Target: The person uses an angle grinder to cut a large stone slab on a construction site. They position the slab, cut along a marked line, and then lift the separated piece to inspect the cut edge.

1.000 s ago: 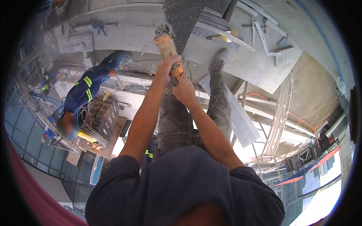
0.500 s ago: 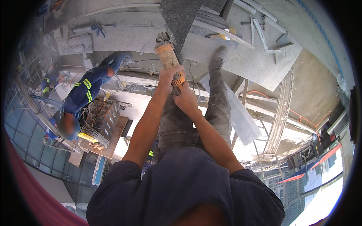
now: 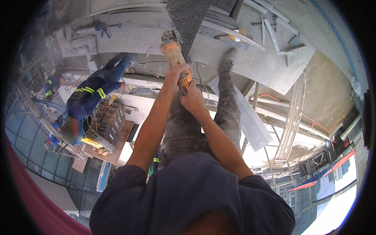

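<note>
Both my arms reach forward to a dusty yellow-orange angle grinder (image 3: 173, 55). Around its body, toward the back, my left hand (image 3: 174, 77) is closed. My right hand (image 3: 192, 98) grips the rear end of the same tool, nearer to me. The grinder's head and disc point away from me, beside the edge of a dark grey speckled stone slab (image 3: 192, 17). Whether the disc touches the slab I cannot tell.
A co-worker (image 3: 88, 92) with reflective stripes bends at the left, by a box of cables (image 3: 105, 125). A caulking gun (image 3: 102, 30) lies far left. Metal strips (image 3: 274, 37) and a yellow tool (image 3: 233, 36) lie right of the slab. A cord (image 3: 199, 76) trails near my legs.
The co-worker at the left has shifted posture, with an arm now reaching out to the right. My hands and the grinder have hardly moved.
</note>
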The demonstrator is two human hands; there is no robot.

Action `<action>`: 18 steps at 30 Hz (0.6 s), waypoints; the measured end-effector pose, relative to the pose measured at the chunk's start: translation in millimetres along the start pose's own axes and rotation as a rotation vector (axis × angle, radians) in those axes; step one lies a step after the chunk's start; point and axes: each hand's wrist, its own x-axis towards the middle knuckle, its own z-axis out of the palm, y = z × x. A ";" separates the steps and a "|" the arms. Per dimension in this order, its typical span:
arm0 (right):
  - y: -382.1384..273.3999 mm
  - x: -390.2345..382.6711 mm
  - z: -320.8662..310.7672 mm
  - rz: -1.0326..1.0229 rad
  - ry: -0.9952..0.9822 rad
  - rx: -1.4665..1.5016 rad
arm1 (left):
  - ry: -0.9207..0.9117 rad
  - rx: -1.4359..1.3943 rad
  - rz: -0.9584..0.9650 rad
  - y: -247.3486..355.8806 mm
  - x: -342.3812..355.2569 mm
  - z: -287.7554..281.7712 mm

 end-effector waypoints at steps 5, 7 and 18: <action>-4.7 5.5 -0.2 0.010 -0.006 -0.009 | -0.010 0.016 -0.008 4.7 8.2 -3.8; -1.6 9.2 4.5 -0.010 0.008 -0.027 | -0.014 0.014 -0.021 7.4 9.5 -3.3; -17.6 15.7 0.7 -0.017 0.035 0.002 | -0.046 -0.075 -0.062 22.5 21.8 -9.2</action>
